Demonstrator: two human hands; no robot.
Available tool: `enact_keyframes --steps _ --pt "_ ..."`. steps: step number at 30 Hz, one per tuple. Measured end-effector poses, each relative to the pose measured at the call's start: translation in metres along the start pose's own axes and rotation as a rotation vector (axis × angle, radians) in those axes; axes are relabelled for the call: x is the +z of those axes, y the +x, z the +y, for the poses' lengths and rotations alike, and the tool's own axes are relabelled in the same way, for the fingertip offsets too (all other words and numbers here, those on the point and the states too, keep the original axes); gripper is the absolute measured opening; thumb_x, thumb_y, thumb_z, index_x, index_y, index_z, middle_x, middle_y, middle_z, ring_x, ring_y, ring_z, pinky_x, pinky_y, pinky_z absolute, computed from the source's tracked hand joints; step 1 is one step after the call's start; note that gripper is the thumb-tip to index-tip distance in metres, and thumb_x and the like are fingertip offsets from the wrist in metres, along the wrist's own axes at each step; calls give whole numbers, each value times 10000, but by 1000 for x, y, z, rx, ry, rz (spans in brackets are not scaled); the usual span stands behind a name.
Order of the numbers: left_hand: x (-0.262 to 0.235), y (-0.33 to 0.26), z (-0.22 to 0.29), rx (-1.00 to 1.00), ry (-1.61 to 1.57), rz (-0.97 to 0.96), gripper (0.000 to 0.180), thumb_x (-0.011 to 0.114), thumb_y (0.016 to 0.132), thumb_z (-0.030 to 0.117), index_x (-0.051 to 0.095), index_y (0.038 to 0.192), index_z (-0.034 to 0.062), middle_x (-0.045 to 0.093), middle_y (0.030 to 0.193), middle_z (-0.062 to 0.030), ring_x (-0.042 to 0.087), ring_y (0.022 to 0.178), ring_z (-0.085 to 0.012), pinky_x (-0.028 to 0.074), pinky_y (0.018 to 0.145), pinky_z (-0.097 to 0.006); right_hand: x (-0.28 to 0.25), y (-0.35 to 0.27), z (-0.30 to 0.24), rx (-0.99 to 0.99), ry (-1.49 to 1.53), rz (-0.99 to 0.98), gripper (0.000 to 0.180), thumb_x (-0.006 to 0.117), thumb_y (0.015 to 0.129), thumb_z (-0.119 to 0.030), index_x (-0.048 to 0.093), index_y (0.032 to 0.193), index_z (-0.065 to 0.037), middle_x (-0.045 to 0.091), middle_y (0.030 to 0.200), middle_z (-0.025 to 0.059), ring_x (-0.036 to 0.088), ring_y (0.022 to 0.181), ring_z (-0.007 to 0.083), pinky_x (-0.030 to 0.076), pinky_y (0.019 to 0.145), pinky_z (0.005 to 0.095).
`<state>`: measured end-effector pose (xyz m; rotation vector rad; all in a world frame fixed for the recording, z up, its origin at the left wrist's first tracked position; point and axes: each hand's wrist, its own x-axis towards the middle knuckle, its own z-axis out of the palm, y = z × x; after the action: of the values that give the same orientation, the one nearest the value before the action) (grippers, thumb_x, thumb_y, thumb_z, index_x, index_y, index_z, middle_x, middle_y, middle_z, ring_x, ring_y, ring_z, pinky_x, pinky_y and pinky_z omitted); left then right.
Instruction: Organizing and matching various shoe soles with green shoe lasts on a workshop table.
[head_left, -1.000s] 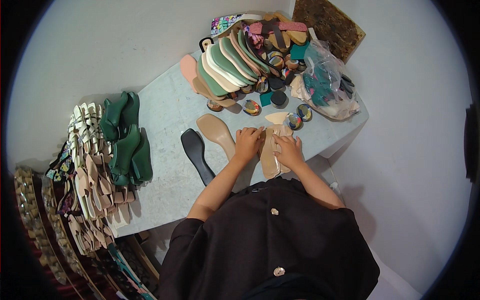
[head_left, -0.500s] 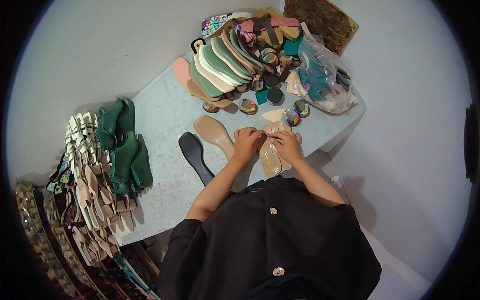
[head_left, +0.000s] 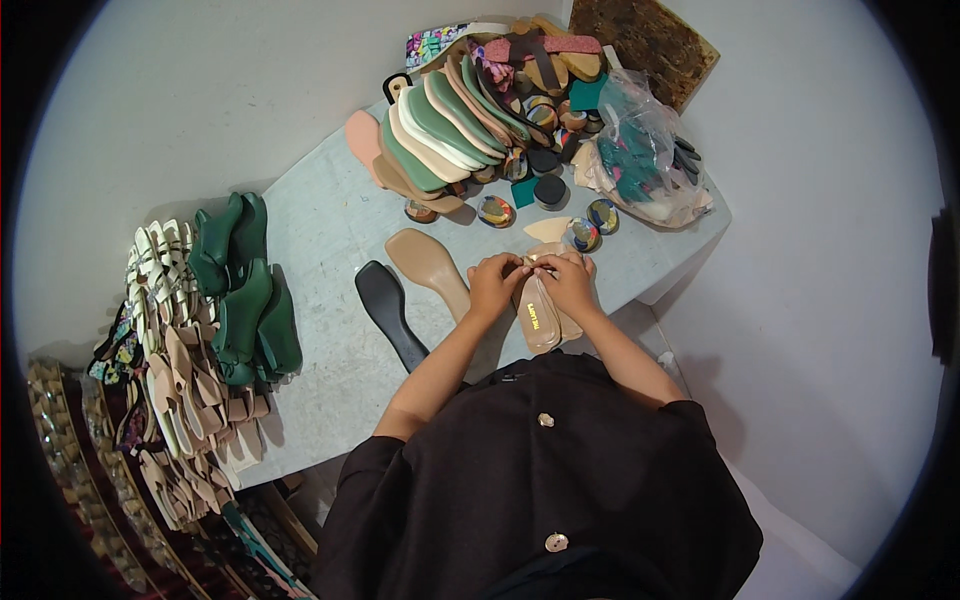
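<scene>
counter: pale grey counter, loads of soles piled around
insole: tan insole lying near the front edge, long axis running toe-away, heel toward the person
hands: left hand and right hand both pinching its far tip, fingers closed on it

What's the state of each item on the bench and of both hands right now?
Left hand: closed on the toe end of the beige sole.
Right hand: closed on the same end.
Beige sole: held, heel toward the person.
Tan sole: flat, untouched.
Black sole: flat, untouched.
Stacked soles: leaning in a fanned row.
Plastic bag: full, slumped on the table.
Green shoes: piled at the left.
</scene>
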<state>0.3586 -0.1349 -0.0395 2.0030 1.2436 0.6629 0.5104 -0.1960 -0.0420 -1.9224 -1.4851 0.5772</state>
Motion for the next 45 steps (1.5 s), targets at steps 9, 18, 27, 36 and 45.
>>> enact_keyframes --steps 9,18,27,36,45 --pt "15 10 -26 -23 -316 -85 218 630 859 198 672 901 -12 657 819 -80 588 734 -135 443 668 -252 2 2 -4 -27 -13 38 156 661 799 -264 694 928 -182 659 784 -42 525 908 162 186 988 518" --pt "22 12 -43 -125 -550 -177 201 599 893 175 653 923 -16 624 790 -28 529 699 -74 422 628 -218 4 2 -12 -21 -1 61 159 663 792 -283 697 919 -193 666 763 -55 521 885 157 147 998 567" --pt "3 0 -22 34 -109 7 166 631 833 230 686 901 89 581 933 -89 502 938 -238 351 822 -358 10 9 -20 -12 -28 42 147 653 791 -265 695 918 -205 683 775 -50 526 930 169 147 979 562" --pt "-18 -22 -13 -90 37 79 175 634 821 286 684 895 135 576 939 -37 484 988 -221 234 852 -417 8 10 -9 28 -121 151 107 621 794 -176 691 875 -189 656 762 -30 537 886 161 198 919 557" --pt "-100 -65 -32 -25 -306 331 154 614 856 173 617 869 19 544 906 -67 509 847 -171 386 767 -266 13 6 3 -256 -413 216 180 594 762 -119 664 893 -221 631 848 -78 518 909 170 208 908 580"
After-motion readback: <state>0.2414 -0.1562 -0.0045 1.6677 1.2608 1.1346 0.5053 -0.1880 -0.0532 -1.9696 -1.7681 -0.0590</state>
